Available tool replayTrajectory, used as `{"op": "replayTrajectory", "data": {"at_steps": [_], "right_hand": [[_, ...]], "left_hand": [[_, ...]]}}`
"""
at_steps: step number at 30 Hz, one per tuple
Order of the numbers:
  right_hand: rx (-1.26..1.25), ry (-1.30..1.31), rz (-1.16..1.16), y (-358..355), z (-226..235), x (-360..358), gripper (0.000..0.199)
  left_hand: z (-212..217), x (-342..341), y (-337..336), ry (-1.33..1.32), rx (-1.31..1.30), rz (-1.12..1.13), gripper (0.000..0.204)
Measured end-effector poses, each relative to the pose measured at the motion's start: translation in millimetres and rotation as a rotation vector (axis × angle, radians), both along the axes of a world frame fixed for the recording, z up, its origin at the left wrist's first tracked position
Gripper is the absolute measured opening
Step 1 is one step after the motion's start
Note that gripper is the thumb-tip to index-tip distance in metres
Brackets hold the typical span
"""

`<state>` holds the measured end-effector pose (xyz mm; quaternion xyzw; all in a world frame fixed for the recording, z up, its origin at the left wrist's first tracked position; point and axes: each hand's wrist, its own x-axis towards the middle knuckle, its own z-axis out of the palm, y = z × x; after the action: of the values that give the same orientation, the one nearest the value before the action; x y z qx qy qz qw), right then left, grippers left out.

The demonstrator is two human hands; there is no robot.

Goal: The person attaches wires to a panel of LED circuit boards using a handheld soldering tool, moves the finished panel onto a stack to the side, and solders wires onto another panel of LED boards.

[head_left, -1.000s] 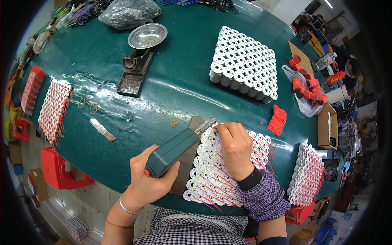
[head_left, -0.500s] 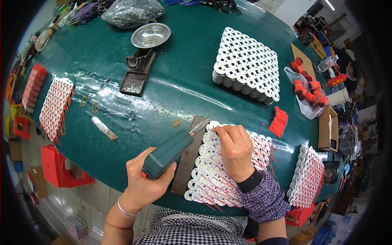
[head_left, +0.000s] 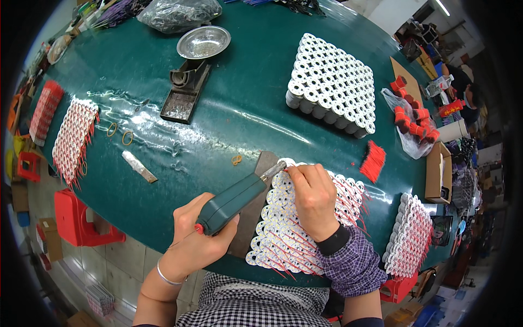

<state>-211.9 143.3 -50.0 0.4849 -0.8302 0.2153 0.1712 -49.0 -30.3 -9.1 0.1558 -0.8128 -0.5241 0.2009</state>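
Head view: left hand (head_left: pixel 200 246) grips the iron (head_left: pixel 231 203); right hand (head_left: pixel 315 199) pinches, on what I cannot tell. Below its fingertips (head_left: pixel 292 173), discs (head_left: pixel 265 248) carry wires (head_left: pixel 283 250); just left, some look unwired.

The table (head_left: pixel 245 82) has a dark green colour, and the tool (head_left: pixel 229 203) is also dark green, with a small red part (head_left: pixel 199 228) at its rear end. The round discs (head_left: pixel 278 201) are white with little yellow marks, and the bundle of wires (head_left: pixel 372 162) is wholly red. The sleeve (head_left: pixel 357 261) shows a purple check pattern, while its cuff (head_left: pixel 332 241) is black. The garment (head_left: pixel 256 312) is checked in black and white. The stool (head_left: pixel 72 218) is bright red, and the bowl (head_left: pixel 204 42) is silver
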Motion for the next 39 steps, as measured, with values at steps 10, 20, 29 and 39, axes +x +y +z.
{"op": "replayTrajectory", "data": {"at_steps": [10, 20, 29, 39], "right_hand": [[0.016, 0.006, 0.012, -0.6, 0.9, -0.5, 0.021], [-0.004, -0.004, -0.003, -0.4, -0.3, 0.9, 0.022], [-0.013, -0.006, -0.012, 0.6, -0.4, 1.4, 0.023], [0.007, 0.022, -0.021, -0.7, -0.2, 1.2, 0.019]], "left_hand": [[-1.3, 0.4, -0.7, -0.034, -0.007, -0.007, 0.011], [-4.0, 11.5, -0.7, 0.056, 0.049, 0.056, 0.008], [-5.6, 5.5, 3.4, 0.029, 0.075, 0.038, 0.012], [-2.7, 0.7, 2.7, -0.001, -0.009, -0.002, 0.011]]}}
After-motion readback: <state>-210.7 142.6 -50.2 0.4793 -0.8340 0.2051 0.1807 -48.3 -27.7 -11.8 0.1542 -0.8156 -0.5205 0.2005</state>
